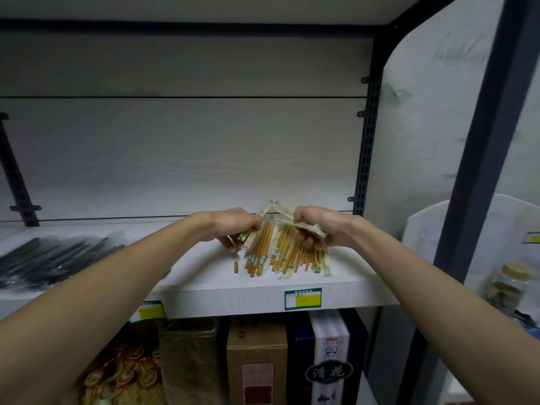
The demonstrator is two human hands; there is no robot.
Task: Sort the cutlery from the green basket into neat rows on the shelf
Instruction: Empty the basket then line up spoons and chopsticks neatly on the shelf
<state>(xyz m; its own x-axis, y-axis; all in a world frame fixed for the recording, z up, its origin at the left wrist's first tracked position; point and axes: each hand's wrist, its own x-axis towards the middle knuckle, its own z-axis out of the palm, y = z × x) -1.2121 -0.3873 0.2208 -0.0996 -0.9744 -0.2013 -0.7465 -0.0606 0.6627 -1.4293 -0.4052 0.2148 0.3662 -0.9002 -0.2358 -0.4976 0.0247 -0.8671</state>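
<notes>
Both hands were up at the shelf [204, 285], working one loose bundle of wrapped chopsticks [277, 252] that sat between them and hung fanned out below the knuckles. The left hand [233, 229] was curled, its fingers pinching the near-left packets of the bundle; the right hand [318, 229] was clenched round the crumpled wrapper ends on the other side. The sticks' lower tips rested on or just above the board, close to its front lip, and one short piece [236, 267] lay apart, under the left hand. That seemed the main risk: the fan was held only at the top, so any loosening of either grip would likely let slippery packets slide forward and drop off the edge onto the boxes [257, 355] beneath. Pulling the hands apart could also tear the thin sleeves. Far out past the left forearm lay a row of dark cutlery [52, 261], well apart from the bundle. The green basket was not in view.
</notes>
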